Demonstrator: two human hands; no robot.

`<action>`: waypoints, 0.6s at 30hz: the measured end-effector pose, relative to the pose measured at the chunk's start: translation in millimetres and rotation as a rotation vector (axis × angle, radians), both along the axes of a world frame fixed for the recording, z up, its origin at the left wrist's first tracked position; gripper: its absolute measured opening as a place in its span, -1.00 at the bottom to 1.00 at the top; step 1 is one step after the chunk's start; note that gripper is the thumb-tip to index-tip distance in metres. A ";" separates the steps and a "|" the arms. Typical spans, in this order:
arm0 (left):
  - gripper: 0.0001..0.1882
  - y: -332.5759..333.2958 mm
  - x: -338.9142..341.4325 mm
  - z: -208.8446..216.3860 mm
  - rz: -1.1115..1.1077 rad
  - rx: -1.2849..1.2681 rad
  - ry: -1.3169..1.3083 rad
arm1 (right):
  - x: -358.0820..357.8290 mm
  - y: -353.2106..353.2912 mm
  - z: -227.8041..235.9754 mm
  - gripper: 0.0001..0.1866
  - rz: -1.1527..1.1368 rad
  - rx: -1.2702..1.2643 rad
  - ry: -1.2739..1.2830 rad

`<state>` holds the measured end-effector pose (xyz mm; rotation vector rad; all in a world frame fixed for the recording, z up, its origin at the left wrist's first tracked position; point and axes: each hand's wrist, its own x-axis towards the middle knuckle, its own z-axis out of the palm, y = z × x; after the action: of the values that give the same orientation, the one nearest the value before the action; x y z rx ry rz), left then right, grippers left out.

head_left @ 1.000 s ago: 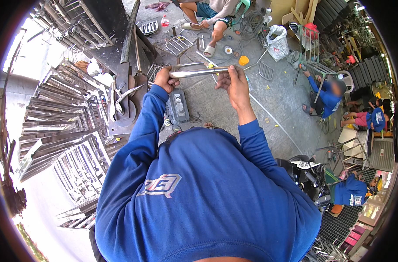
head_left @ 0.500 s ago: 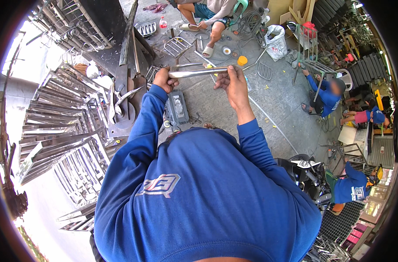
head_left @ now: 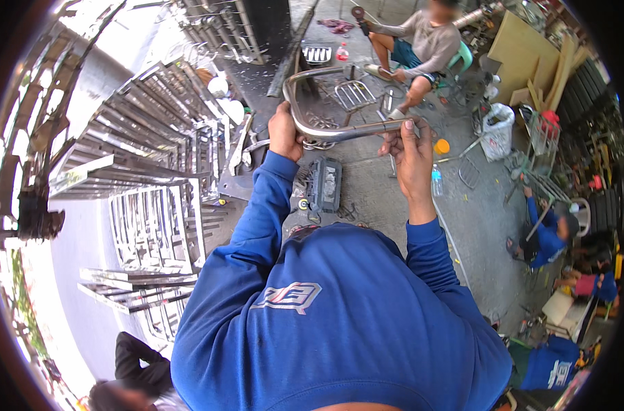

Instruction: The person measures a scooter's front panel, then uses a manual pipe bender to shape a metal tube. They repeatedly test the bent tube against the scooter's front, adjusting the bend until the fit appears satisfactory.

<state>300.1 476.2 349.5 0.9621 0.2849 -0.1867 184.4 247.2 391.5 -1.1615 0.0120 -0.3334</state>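
A shiny metal tube (head_left: 339,133), bent into a U with rounded corners, is held up in front of me. My left hand (head_left: 285,134) is closed round its left bend. At the near arm's right end, my right hand (head_left: 413,152) pinches the tube between thumb and fingers. The far arm of the tube extends to the right, away from my hands. Below the tube, on the floor, sits a grey plastic case (head_left: 326,185) with things in it that I cannot make out.
Stacked metal frames (head_left: 151,222) stand at left beside a dark metal bench (head_left: 240,179). A seated person (head_left: 421,44) is ahead, with a white sack (head_left: 497,133) nearby. A water bottle (head_left: 436,181) stands right of my right hand. Other people work at far right.
The tube has tipped so its U shape now shows, where before it looked nearly straight. Both hands keep hold. The surroundings have shifted right in the picture, and a person appears at lower left.
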 end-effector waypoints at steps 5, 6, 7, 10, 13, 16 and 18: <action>-0.68 56.6 2.9 1.3 0.172 -0.028 -0.022 | 37.8 38.4 0.9 -0.66 0.177 0.026 0.028; -0.68 67.9 1.3 -3.7 0.167 -0.055 -0.039 | 44.2 46.4 -1.5 -0.66 0.218 0.021 0.022; -0.69 77.0 0.6 -9.5 0.186 -0.078 -0.021 | 50.0 53.9 -4.2 -0.65 0.233 0.022 0.044; -0.72 94.8 -0.2 -29.8 0.214 -0.130 0.020 | 62.1 69.6 -12.0 -0.64 0.297 0.025 0.084; -0.74 101.3 1.4 -45.0 0.221 -0.161 0.086 | 68.9 74.7 -17.0 -0.67 0.313 -0.005 0.100; -0.75 102.5 5.8 -49.4 0.205 -0.191 0.075 | 74.5 74.4 -18.8 -0.68 0.314 -0.016 0.107; -0.74 103.5 9.3 -46.7 0.200 -0.168 0.068 | 77.8 74.5 -18.7 -0.68 0.309 -0.001 0.100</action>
<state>309.5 579.7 302.8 0.7563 0.4190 -0.0586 262.2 321.7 372.8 -1.1604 -0.0798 -0.0021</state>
